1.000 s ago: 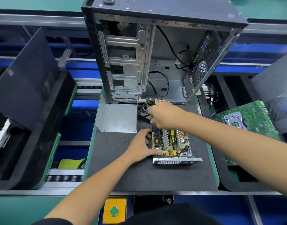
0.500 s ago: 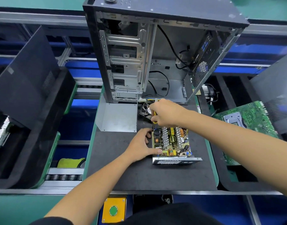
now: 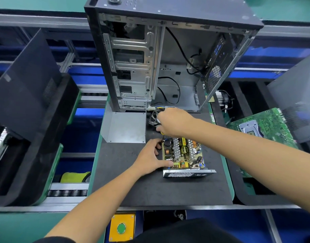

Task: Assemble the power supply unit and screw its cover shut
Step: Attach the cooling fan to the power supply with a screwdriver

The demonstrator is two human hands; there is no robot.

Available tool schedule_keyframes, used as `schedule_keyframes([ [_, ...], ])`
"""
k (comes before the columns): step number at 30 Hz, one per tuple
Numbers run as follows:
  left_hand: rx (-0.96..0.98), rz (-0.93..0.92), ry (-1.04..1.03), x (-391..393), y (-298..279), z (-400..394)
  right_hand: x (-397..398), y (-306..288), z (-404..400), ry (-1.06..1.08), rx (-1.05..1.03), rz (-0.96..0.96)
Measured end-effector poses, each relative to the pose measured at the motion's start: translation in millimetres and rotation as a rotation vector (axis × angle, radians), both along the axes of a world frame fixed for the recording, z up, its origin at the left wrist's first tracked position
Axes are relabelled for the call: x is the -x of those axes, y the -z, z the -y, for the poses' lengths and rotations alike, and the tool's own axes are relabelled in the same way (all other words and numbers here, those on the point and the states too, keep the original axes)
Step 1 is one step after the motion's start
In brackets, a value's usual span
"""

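Head view, the only 1 I have. The open power supply unit (image 3: pixel 183 155) lies just below the middle of the frame on the black mat (image 3: pixel 150 190), its circuit board facing up and its perforated end plate turned toward the bottom of the frame.

My left hand (image 3: pixel 150 159) sits at the unit's left edge. The thumb lies along the near corner of the board and the fingers curl against the side wall, so I am grasping the unit, in my judgement to keep it from sliding while the other hand works at its far end.

My right hand (image 3: pixel 173 122) reaches in from the right of the frame to a spot just above the unit. Its fingers are curled over the cooling fan (image 3: pixel 153 118) and the wire bundle (image 3: pixel 159 108) with its white plug; a bit of yellow shows under the palm. I cannot tell whether they are clenched on the fan, the wires or something else, because the back of the hand hides the fingertips.

The bent grey metal cover (image 3: pixel 124 127) lies left of the fan, near the unit but apart from it, so it is handy yet not fitted. No screws are in it; I judge the task to be at an early stage, with the fan and wiring to be seated first.

The open computer case (image 3: pixel 168 58) stands upright behind everything in the upper middle. A green motherboard (image 3: pixel 266 127) lies at the right edge.
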State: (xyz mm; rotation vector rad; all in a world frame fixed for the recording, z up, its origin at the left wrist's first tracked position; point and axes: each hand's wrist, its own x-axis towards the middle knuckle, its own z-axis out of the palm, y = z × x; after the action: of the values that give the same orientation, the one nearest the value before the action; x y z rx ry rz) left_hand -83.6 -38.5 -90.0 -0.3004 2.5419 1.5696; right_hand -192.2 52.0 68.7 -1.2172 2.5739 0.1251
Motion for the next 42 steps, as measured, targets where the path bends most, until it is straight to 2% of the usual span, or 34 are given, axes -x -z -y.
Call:
schedule_keyframes([
  [3, -0.002, 0.001, -0.007, 0, 0, 0, 2, -3, 0, -0.058, 0.001, 0.003],
  [7, 0.001, -0.001, -0.003, 1, 0, 0, 7, -5, -8, -0.021, 0.075, 0.029],
  [28, 0.015, -0.031, 0.003, 0, 1, 0, 6, 6, -15, 0.034, 0.111, 0.069],
  [37, 0.032, -0.036, 0.006, 0, 0, 0, 4, 5, -10, -0.16, -0.001, 0.004],
  [42, 0.03, -0.033, 0.006, -1, 0, 0, 4, 6, -11, -0.107, 0.041, 0.015],
])
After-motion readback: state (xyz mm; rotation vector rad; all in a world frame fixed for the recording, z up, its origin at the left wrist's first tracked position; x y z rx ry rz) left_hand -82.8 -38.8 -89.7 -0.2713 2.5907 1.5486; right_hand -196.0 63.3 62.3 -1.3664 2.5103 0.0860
